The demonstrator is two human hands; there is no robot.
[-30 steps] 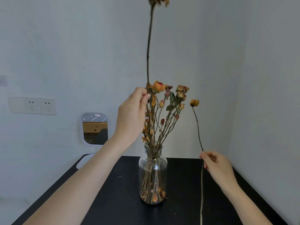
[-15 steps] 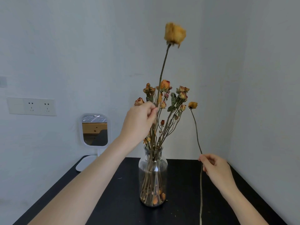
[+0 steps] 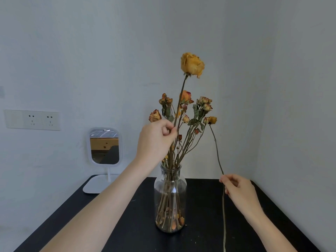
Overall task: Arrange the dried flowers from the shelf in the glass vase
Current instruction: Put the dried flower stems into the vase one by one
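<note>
From the head camera, a clear glass bottle-shaped vase [image 3: 170, 199] full of dried rose stems stands mid-table on the black table [image 3: 203, 231]. The left hand [image 3: 156, 140] pinches a tall yellow dried rose [image 3: 192, 64] by its stem above the vase neck. The right hand [image 3: 238, 190], toward the right edge, pinches a thin small-budded dried stem [image 3: 216, 148].

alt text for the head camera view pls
A left hand pinches a tall yellow dried rose by its stem over a glass vase of dried flowers on a black table; the right hand holds a thinner stem beside it.
</note>
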